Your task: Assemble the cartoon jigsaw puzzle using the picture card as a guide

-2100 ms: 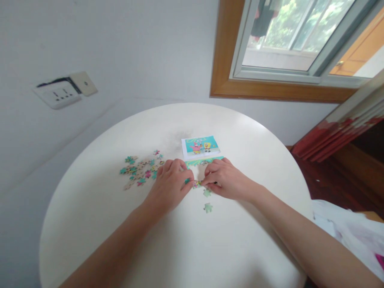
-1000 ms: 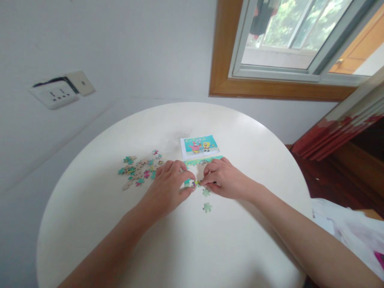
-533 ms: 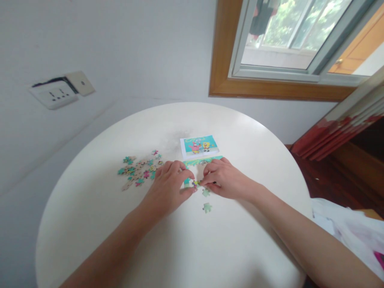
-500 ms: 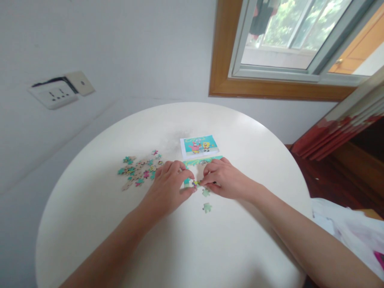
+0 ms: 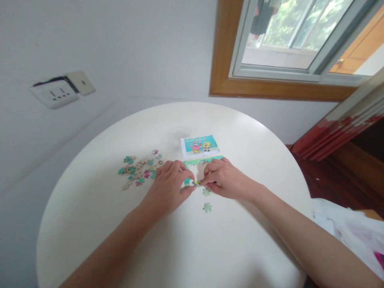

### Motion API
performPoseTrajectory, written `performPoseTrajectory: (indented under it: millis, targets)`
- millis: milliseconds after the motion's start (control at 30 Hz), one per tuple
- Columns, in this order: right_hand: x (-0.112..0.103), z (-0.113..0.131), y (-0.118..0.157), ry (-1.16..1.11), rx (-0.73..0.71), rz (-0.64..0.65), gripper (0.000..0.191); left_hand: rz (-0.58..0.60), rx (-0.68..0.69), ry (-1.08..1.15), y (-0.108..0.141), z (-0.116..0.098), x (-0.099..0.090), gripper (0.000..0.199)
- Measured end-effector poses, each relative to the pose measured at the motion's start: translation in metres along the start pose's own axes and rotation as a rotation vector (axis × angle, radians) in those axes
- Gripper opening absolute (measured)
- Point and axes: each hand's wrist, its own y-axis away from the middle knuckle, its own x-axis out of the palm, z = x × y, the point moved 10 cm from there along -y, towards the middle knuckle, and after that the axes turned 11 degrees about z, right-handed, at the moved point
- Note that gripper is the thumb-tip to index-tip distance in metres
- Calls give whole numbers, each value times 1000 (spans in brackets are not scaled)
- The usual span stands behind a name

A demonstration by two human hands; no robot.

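Observation:
My left hand (image 5: 171,183) and my right hand (image 5: 225,178) meet over the middle of the table. Between their fingertips is a small yellow and purple puzzle piece (image 5: 196,183), pinched from both sides and partly hidden by the fingers. Behind the hands shows the top strip of a joined jigsaw puzzle (image 5: 200,161), turquoise and green; my hands cover much of the rest. Just under my right fingers lies a pale green puzzle piece (image 5: 206,192). Another pale green piece (image 5: 207,207) rests nearer to me.
A picture card (image 5: 200,145) with two cartoon figures lies behind the puzzle. Left of my left hand spreads a heap of loose puzzle pieces (image 5: 136,172). The round white table (image 5: 99,224) stands against the wall, below a window. White plastic bags (image 5: 339,224) are at the right.
My left thumb and fingertip have drawn a little closer together around the small piece. My right hand has hardly moved, and the other pieces lie as before.

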Motion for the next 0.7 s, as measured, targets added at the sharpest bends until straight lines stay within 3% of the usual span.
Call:
performPoseTrajectory:
  millis: [700]
  targets:
    - [2,-1,0,-10,0,12,20,-98,40,13,0,-2,-15,11]
